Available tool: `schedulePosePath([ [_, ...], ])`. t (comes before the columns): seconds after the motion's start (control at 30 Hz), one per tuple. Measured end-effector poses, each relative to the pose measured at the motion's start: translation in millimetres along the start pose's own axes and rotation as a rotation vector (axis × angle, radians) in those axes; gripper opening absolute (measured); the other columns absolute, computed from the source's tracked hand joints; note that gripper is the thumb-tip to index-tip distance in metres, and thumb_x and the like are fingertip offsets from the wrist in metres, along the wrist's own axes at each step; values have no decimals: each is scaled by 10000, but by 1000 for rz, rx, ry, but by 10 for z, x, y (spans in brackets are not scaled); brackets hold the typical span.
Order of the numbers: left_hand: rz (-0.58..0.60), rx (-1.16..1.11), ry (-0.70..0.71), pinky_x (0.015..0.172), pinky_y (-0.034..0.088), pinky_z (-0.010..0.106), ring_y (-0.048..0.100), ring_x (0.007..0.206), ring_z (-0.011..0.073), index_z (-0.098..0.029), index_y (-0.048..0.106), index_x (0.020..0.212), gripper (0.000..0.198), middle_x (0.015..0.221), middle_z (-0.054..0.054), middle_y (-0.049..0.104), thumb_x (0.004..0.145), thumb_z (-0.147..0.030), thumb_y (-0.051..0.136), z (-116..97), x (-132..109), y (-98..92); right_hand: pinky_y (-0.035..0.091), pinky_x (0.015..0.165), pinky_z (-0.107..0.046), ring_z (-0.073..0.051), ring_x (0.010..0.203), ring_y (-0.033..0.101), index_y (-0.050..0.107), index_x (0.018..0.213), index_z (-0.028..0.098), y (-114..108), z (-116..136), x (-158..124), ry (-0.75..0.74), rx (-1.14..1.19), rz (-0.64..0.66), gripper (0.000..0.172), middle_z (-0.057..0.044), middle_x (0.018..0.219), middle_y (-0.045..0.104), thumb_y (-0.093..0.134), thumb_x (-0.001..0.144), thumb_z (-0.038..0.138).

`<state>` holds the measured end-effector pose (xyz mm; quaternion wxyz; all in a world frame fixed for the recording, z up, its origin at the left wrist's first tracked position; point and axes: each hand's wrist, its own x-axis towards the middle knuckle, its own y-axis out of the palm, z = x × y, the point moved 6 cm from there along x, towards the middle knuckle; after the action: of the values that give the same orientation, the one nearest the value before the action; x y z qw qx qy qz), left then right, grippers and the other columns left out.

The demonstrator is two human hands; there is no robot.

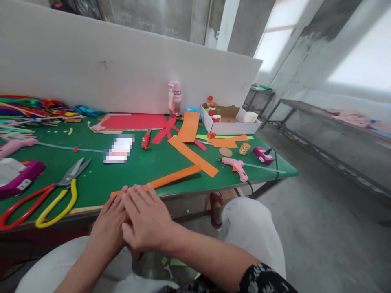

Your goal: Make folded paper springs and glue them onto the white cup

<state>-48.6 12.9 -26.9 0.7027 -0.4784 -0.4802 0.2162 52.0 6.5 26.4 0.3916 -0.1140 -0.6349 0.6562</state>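
Observation:
My left hand (106, 228) and my right hand (146, 221) rest together at the near edge of the green table (137, 167), the right hand lying partly over the left. Both have their fingers stretched out flat, with the fingertips touching the near end of a long orange paper strip (171, 177). Neither hand grips anything. Scissors with red and yellow handles (51, 195) lie to the left of my hands.
A pink glue gun (235, 166) lies at the right with its cable over the edge. More orange (189, 126) and red paper (134, 121), a white cardboard box (229, 120), a pink bottle (174, 97) and coloured pipe cleaners (27, 108) crowd the back. A white board (91, 61) walls the table.

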Motion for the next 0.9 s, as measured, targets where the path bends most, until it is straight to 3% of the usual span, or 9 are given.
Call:
schedulePosePath([
  [0.17, -33, 53, 66, 1053, 404, 553, 559, 1278, 413, -89, 657, 1258, 538, 1326, 243, 647, 883, -374, 398, -17, 28, 10, 186, 1263, -451, -306, 1484, 332, 372, 1499, -24, 107, -260, -59, 98, 49, 76, 820, -202, 1572, 403, 518, 948, 565],
  [0.3, -33, 55, 38, 1064, 393, 555, 558, 1277, 404, -110, 625, 1299, 558, 1371, 222, 620, 911, -415, 365, -24, 50, -3, 178, 1268, -415, -304, 1492, 319, 377, 1489, -31, 111, -374, -151, 105, 3, 65, 874, -221, 1575, 387, 476, 946, 647],
  [0.9, 15, -19, -42, 1114, 342, 564, 518, 1320, 406, -111, 584, 1365, 557, 1412, 218, 581, 937, -393, 366, -31, 62, -13, 239, 1240, -461, -334, 1493, 311, 376, 1510, 19, -73, -870, -465, 121, -30, 148, 897, -207, 1581, 382, 413, 938, 709],
])
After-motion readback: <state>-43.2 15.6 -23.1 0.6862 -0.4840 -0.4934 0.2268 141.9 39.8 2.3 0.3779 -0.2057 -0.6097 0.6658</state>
